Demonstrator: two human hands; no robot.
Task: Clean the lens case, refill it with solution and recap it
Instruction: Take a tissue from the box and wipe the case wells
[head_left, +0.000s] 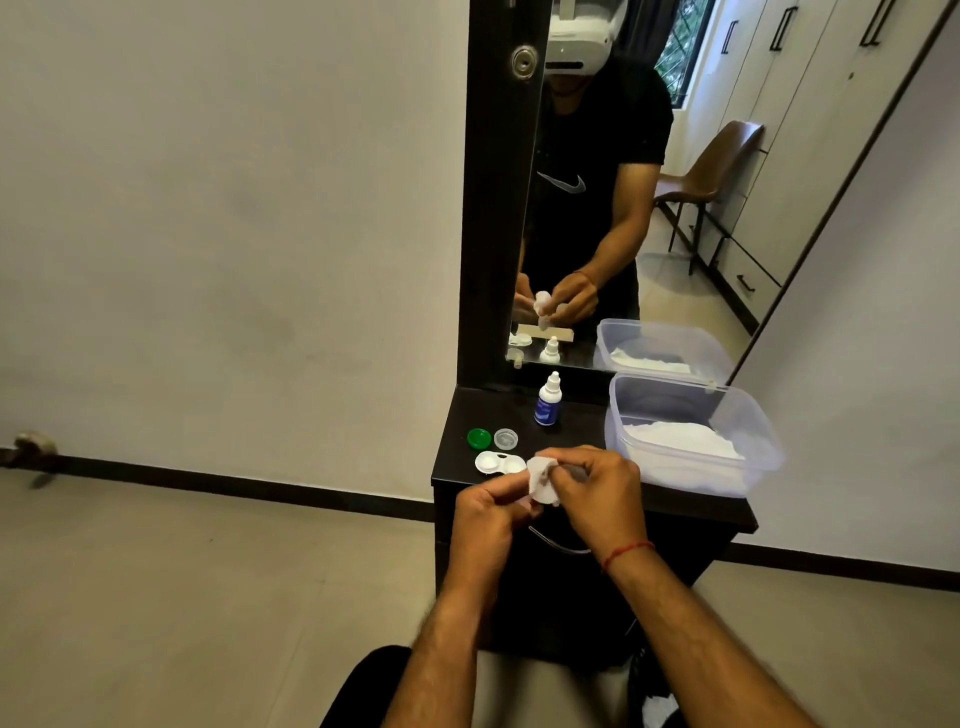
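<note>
Pinched between the left hand (491, 512) and right hand (597, 493), a white tissue (543, 480) hangs over the dresser top's (675, 512) front edge. Just behind it lies the uncapped lens case (493, 462), with the green cap (479, 438) and clear cap (505, 439) beside it. Farther back stands the solution bottle (548, 402); a clear tub (748, 415) sits to the right.

Black dresser top (493, 411): lens case (497, 462), green cap (479, 438), clear cap (506, 439), solution bottle (548, 402), plastic tub (675, 470) at right.

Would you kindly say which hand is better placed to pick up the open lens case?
Probably left: the left hand is nearest the lens case; the right hand pinches the tissue beside it.
</note>
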